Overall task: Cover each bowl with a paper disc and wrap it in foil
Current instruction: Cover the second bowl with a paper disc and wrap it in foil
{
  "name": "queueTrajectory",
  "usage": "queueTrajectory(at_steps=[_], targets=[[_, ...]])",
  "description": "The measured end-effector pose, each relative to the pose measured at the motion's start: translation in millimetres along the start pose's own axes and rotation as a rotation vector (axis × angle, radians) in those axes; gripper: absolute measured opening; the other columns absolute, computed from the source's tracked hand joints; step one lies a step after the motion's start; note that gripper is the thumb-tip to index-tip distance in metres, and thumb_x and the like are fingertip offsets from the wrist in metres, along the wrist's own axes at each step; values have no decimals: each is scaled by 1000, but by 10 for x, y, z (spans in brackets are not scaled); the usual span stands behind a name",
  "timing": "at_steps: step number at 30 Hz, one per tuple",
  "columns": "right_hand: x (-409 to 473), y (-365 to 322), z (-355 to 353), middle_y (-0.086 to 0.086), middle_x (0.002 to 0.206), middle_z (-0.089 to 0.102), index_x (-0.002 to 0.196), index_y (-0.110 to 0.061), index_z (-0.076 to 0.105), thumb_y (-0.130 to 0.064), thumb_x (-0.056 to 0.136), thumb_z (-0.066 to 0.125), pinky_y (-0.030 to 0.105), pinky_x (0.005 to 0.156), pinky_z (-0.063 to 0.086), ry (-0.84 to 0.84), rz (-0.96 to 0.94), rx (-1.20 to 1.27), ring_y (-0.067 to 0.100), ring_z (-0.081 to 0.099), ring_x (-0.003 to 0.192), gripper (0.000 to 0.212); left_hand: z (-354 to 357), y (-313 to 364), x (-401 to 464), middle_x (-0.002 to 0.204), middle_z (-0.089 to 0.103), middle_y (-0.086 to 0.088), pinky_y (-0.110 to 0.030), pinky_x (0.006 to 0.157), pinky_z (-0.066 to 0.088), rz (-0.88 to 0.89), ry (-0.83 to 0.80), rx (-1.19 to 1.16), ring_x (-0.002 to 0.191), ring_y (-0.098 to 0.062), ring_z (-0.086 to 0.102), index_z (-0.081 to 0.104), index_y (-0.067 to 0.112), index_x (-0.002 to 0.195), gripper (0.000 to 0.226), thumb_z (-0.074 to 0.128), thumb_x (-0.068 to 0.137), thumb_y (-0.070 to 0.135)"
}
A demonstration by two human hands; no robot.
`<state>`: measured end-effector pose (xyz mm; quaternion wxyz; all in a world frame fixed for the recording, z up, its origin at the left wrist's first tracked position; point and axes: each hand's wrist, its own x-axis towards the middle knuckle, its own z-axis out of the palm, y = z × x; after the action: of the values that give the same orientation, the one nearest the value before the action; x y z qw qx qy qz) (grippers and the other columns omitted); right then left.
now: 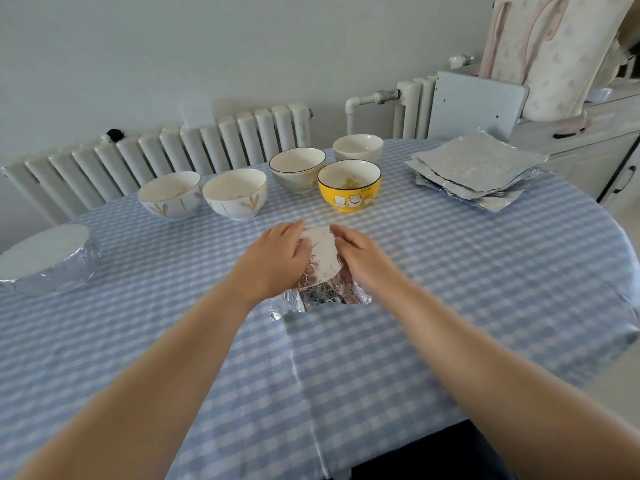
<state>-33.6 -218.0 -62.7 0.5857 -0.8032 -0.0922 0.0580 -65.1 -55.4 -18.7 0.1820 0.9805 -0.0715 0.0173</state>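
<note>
A bowl wrapped in crinkled foil (pixel 322 265) stands at the table's middle, its top flat and pale. My left hand (pixel 277 258) curls over its left side and my right hand (pixel 360 258) curls over its right side, both pressing the foil against it. Loose foil edges stick out at the near side. Beyond it stand several uncovered bowls: two white ones with leaf marks (pixel 169 194) (pixel 235 192), a grey one (pixel 298 168), a yellow one with cartoon cats (pixel 349 185) and a small white one (pixel 358 147). A foil-wrapped bowl (pixel 48 261) sits at the far left.
A stack of foil sheets (pixel 474 171) lies at the back right of the blue checked tablecloth (pixel 450 289). A radiator (pixel 156 157) runs along the wall behind the table. A white cabinet (pixel 588 147) stands at the right.
</note>
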Motion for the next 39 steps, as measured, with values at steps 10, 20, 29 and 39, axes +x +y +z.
queueTrajectory(at_steps=[10,20,29,39], targets=[[-500,-21,59,-22,104,60,131,-19,61,-6,100,45,10,91,40,88,-79,107,-4,54,103,37,56,37,15,148,39,12,-46,117,20,69,-18,62,138,-14,37,41,30,147,45,35,103,37],[-361,-80,-70,-2,103,73,111,-14,74,-18,94,63,39,98,52,302,-5,161,12,67,100,21,141,37,-78,155,32,17,-56,119,9,96,10,133,148,-13,23,32,47,148,55,16,98,61],[-333,-80,78,-6,105,75,111,-20,75,-25,91,69,24,89,52,326,-28,57,5,68,98,22,160,41,-102,159,23,22,-56,119,8,56,7,115,151,-11,10,27,52,148,45,23,105,41],[-265,75,82,9,72,73,69,-20,75,-31,91,69,44,78,56,273,120,258,24,69,73,25,172,38,-115,157,25,23,-55,119,8,63,32,87,151,-10,11,31,52,147,45,24,104,41]])
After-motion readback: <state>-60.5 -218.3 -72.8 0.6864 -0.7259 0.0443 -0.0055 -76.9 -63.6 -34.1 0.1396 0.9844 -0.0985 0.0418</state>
